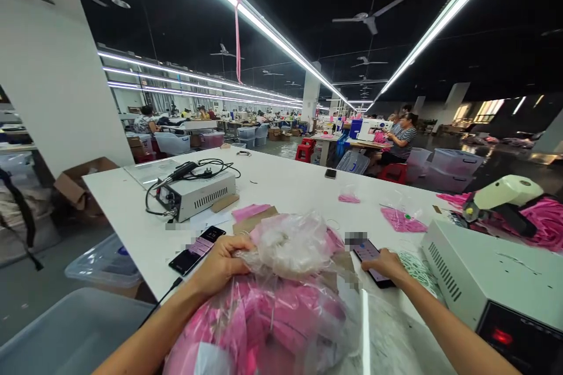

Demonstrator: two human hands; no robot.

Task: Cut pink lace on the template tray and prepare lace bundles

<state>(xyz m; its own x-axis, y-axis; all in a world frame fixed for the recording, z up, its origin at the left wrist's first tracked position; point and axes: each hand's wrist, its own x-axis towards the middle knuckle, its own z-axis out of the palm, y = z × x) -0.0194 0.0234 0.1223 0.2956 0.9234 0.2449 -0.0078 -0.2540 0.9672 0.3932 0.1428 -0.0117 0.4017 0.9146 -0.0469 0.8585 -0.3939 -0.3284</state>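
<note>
From the head camera I see my left hand pinching the gathered neck of a clear plastic bag full of pink fabric, at the near edge of the white table. My right hand touches the right phone; I cannot tell whether it grips. The left phone lies just beside my left hand.
</note>
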